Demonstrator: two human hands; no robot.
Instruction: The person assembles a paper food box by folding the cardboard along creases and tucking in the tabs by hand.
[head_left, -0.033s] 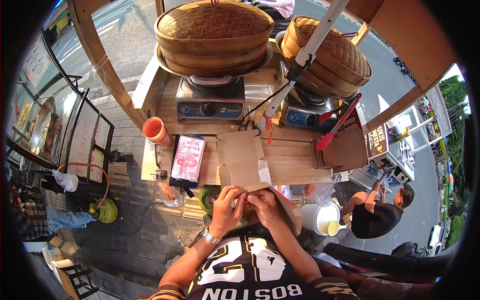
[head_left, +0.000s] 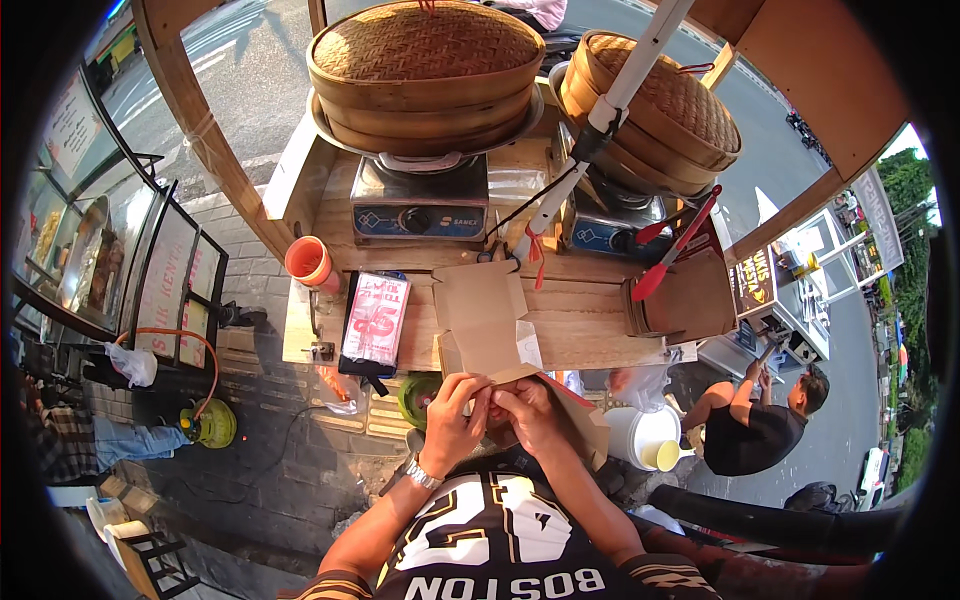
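My two hands meet at the near edge of the work table, pinching the folded edge of a brown cardboard food box point(head_left: 482, 312). Its open flaps spread flat over the wood toward the stoves. My left hand point(head_left: 455, 418), with a metal watch on the wrist, closes finger and thumb on the cardboard. Right beside it, my right hand point(head_left: 532, 415) grips the same fold from the other side. A further brown panel with a reddish edge point(head_left: 580, 415) sticks out past my right hand. The exact fold between my fingertips is partly hidden.
Two bamboo steamers point(head_left: 425, 75) sit on gas stoves point(head_left: 420, 200) at the back. On the table are an orange cup point(head_left: 312, 262), a plastic-wrapped pack point(head_left: 376, 318), red tongs point(head_left: 680, 245) and stacked brown boxes point(head_left: 690, 295). A white pole point(head_left: 600, 130) slants across. A person point(head_left: 765, 425) crouches at right.
My hands and the box stay practically in place. On the road behind the steamers, a person in pink has shifted slightly to the left.
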